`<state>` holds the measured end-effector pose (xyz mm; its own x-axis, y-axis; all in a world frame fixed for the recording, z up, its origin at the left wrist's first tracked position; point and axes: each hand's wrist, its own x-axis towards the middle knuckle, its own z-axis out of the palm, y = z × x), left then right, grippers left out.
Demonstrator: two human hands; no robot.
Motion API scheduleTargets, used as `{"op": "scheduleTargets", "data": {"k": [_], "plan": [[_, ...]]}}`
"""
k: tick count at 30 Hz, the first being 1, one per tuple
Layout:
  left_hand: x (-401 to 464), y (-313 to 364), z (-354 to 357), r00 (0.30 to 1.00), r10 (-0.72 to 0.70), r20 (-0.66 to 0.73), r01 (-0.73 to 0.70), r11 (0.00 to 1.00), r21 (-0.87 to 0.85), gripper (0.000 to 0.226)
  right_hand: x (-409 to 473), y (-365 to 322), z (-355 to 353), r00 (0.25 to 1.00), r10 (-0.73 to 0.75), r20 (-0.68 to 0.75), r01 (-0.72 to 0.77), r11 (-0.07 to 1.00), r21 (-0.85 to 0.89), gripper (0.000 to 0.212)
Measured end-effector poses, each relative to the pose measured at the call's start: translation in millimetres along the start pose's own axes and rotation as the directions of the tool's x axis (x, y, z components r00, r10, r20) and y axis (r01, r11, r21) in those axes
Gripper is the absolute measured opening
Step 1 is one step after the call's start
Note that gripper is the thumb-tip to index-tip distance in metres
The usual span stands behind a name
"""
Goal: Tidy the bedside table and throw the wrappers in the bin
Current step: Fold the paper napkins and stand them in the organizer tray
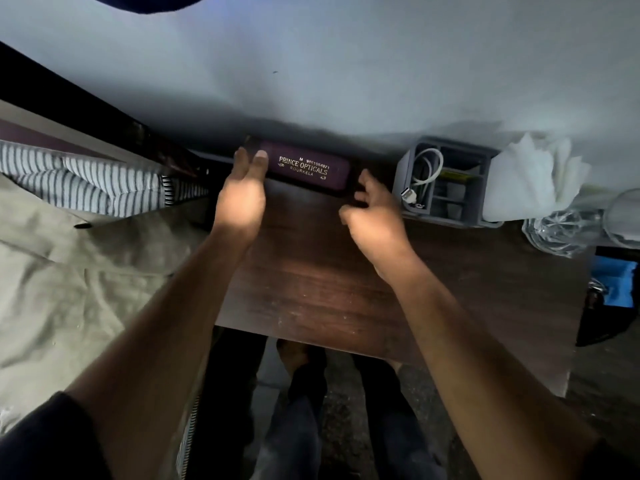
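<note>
A maroon spectacle case (304,169) with gold "Prince Opticals" lettering lies at the back of the dark wooden bedside table (311,282), against the wall. My left hand (242,192) has straight fingers touching the case's left end. At the case's right end, my right hand (372,213) hovers with loosely curled fingers and holds nothing. No wrapper shows on the tabletop.
A grey organiser (446,181) holding a white USB cable (424,174) stands to the right, with white tissues (533,174) and glassware (568,233) beyond it. A bed with an olive sheet (69,271) and striped pillow (86,181) lies left. A blue object (616,282) sits far right.
</note>
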<state>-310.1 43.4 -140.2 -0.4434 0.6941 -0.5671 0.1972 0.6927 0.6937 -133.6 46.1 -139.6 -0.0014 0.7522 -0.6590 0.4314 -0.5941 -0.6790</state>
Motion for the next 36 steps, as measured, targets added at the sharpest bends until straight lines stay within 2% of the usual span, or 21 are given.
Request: {"op": "scheduleTargets", "data": {"k": [4, 9, 14, 16, 20, 23, 25, 28, 31, 33, 36], "plan": [[6.8, -2.6, 0.9, 0.998, 0.006, 0.057, -0.003, 0.999, -0.048, 0.075, 3.4, -3.1, 4.0, 0.995, 0.075, 0.059, -0.078, 0.996, 0.05, 0.092], [8.5, -8.1, 4.7, 0.995, 0.022, 0.098, -0.015, 0.998, -0.065, 0.053, 3.1, 0.6, 16.2, 0.997, 0.058, 0.056, -0.062, 0.995, 0.083, 0.104], [-4.5, -7.5, 10.0, 0.997, -0.023, 0.074, 0.03, 0.995, -0.095, 0.053, 3.3, 13.2, 10.2, 0.997, 0.074, -0.034, -0.071, 0.993, 0.091, 0.083], [-9.2, -8.0, 13.7, 0.997, -0.033, 0.064, 0.038, 0.996, -0.081, 0.053, 7.5, 19.6, 8.2, 0.997, 0.058, -0.04, -0.056, 0.996, 0.067, 0.083], [-14.1, -9.1, 14.9, 0.997, -0.048, 0.067, 0.06, 0.982, -0.177, 0.047, 10.4, 20.4, 9.7, 0.999, 0.045, -0.026, -0.045, 0.999, 0.028, 0.088], [-15.7, -8.1, 17.6, 0.997, -0.054, 0.056, 0.067, 0.958, -0.278, 0.056, 9.9, 19.5, 8.3, 0.998, 0.043, -0.04, -0.043, 0.999, 0.0, 0.093], [-15.0, -8.0, 18.6, 0.997, -0.059, 0.057, 0.073, 0.954, -0.291, 0.06, 6.7, 16.1, 4.8, 0.997, 0.04, -0.06, -0.043, 0.998, -0.048, 0.087], [-16.0, -9.6, 19.7, 0.999, -0.036, 0.022, 0.04, 0.963, -0.267, 0.063, -12.0, 6.1, -0.3, 0.995, -0.008, -0.104, -0.007, 0.989, -0.15, 0.078], [-24.3, -11.5, 22.0, 0.996, -0.004, -0.086, -0.012, 0.982, -0.189, 0.065, -48.7, 3.6, -3.9, 0.994, -0.045, -0.095, 0.032, 0.99, -0.135, 0.075], [-38.7, -9.2, 24.1, 0.995, -0.013, -0.099, -0.012, 0.97, -0.244, 0.071, -76.8, 11.1, -8.8, 0.993, -0.068, -0.097, 0.056, 0.991, -0.119, 0.075], [-64.8, -12.4, 38.0, 0.999, -0.047, 0.015, 0.049, 0.905, -0.424, 0.059, -111.4, 32.9, -18.4, 0.991, -0.024, -0.131, 0.018, 0.999, -0.049, 0.07]]}}
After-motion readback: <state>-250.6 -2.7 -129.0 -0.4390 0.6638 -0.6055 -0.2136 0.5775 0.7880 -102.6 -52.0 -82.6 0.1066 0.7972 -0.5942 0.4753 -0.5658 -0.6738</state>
